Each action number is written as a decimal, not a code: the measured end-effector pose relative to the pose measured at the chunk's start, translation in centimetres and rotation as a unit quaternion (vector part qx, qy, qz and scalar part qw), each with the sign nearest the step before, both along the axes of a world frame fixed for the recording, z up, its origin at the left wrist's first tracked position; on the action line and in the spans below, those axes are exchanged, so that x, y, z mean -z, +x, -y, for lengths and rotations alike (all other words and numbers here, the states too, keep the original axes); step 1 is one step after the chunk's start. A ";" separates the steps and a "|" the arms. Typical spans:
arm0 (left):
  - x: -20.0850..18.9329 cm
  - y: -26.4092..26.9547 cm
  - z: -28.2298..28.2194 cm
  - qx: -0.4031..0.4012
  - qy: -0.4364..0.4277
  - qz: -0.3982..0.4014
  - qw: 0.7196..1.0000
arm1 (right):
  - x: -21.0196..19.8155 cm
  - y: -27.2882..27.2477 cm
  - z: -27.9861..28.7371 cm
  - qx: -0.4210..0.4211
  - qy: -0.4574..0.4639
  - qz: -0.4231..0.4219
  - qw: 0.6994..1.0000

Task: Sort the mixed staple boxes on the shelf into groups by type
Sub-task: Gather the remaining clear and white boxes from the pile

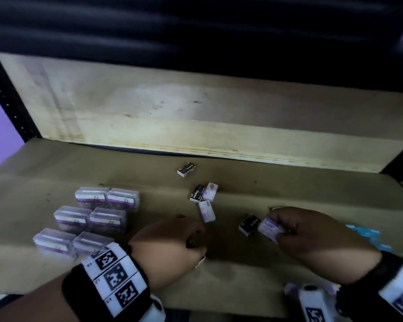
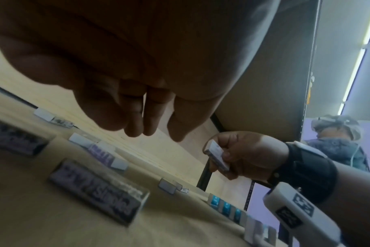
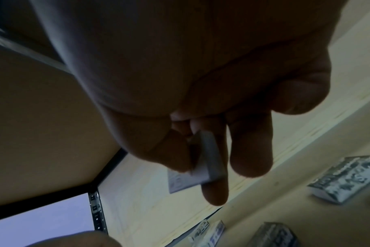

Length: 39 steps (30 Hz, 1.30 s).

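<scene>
My right hand (image 1: 282, 228) pinches a small white and purple staple box (image 1: 269, 227) a little above the shelf; the same box shows between thumb and fingers in the right wrist view (image 3: 210, 160) and from the left wrist (image 2: 216, 156). A black Staples box (image 1: 249, 225) lies just left of it. My left hand (image 1: 193, 248) hovers with relaxed fingers (image 2: 135, 127) and holds nothing; a black Staples box (image 2: 97, 192) lies under it. Farther back lie another black box (image 1: 187, 169), a black box (image 1: 197, 193) beside a white and purple one (image 1: 210, 191), and one more white and purple box (image 1: 206, 211).
Several clear plastic staple cases (image 1: 91, 217) stand in paired rows at the left of the brown shelf (image 1: 126, 173). Blue boxes (image 1: 368, 233) sit behind my right hand at the right. A plywood back board (image 1: 172, 112) and black uprights (image 1: 9, 101) bound the shelf.
</scene>
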<state>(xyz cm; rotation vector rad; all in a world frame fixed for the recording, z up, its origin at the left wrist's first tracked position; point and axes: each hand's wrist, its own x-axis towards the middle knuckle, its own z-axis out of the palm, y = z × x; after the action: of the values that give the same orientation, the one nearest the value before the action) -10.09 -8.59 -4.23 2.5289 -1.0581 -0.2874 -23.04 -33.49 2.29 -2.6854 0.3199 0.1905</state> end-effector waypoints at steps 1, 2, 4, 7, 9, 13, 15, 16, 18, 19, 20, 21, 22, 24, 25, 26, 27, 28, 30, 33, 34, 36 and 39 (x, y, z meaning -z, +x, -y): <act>-0.3 0.2 0.3 0.006 0.011 0.008 1.000 | 0.1 0.0 0.1 0.002 0.000 -0.001 1.000; -0.6 0.4 0.7 0.016 0.027 0.016 0.999 | 0.2 -0.1 0.1 0.005 0.001 -0.002 1.000; -1.2 1.2 1.7 0.037 0.061 0.035 0.997 | 0.4 -0.3 0.2 0.012 0.004 0.001 1.000; -1.3 2.5 3.0 0.036 0.070 0.035 0.996 | 0.7 -0.4 0.3 0.021 0.002 0.000 1.000; -1.3 3.3 4.0 0.010 0.089 0.093 0.992 | 0.9 -0.5 0.5 0.030 0.012 0.001 0.999; -1.1 4.9 6.1 0.025 0.119 0.126 0.985 | 1.4 -0.8 0.9 0.030 0.034 -0.003 0.999; -1.0 5.5 6.9 0.056 0.144 0.119 0.981 | 1.6 -1.0 1.2 0.026 0.033 0.002 0.999; -0.9 5.8 7.2 0.066 0.150 0.112 0.980 | 1.7 -1.1 1.2 0.024 0.033 0.005 0.999; -0.9 6.1 7.8 0.065 0.178 0.097 0.977 | 1.8 -1.4 1.3 0.029 0.044 0.013 0.999; -0.8 6.2 8.2 0.059 0.207 0.096 0.972 | 1.8 -1.5 1.4 0.034 0.049 0.018 0.998; -0.8 6.1 8.6 0.049 0.233 0.101 0.966 | 1.8 -1.7 1.5 0.039 0.053 0.024 0.998; -0.7 6.0 8.9 0.034 0.247 0.111 0.962 | 1.7 -1.9 1.6 0.039 0.056 0.028 0.997; -0.5 6.1 9.2 0.027 0.247 0.119 0.961 | 1.7 -2.0 1.8 0.038 0.060 0.032 0.997; -0.3 6.1 9.8 0.046 0.239 0.118 0.963 | 1.5 -2.3 2.3 0.038 0.071 0.041 0.996; -0.4 6.2 10.1 0.056 0.243 0.115 0.962 | 1.5 -2.6 2.5 0.039 0.074 0.044 0.995; -0.6 6.4 10.3 0.063 0.248 0.114 0.960 | 1.5 -2.7 2.7 0.041 0.076 0.045 0.995; -0.7 6.6 10.4 0.069 0.250 0.114 0.959 | 1.6 -2.9 2.9 0.046 0.076 0.045 0.995; -0.9 6.6 10.6 0.076 0.251 0.112 0.958 | 1.7 -3.1 3.2 0.052 0.074 0.046 0.995; -1.0 6.5 10.8 0.086 0.250 0.107 0.958 | 1.8 -3.4 3.7 0.063 0.070 0.048 0.994; -0.7 6.3 11.2 0.059 0.266 0.102 0.957 | 1.9 -3.7 4.3 0.081 0.070 0.046 0.993; -0.8 6.3 11.1 0.039 0.294 0.106 0.949 | 2.0 -3.8 4.4 0.085 0.068 0.045 0.993; -0.8 6.6 10.5 0.030 0.290 0.111 0.950 | 2.3 -4.1 4.8 0.088 0.069 0.045 0.993; -1.2 6.7 9.2 0.042 0.233 0.107 0.966 | 2.5 -4.5 5.2 0.091 0.081 0.043 0.992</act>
<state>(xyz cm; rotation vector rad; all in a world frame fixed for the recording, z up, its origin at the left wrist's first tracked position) -3.42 -17.84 -3.02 2.9916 -1.3091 -0.3231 -27.55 -38.72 -0.18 -2.4792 0.4976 0.0423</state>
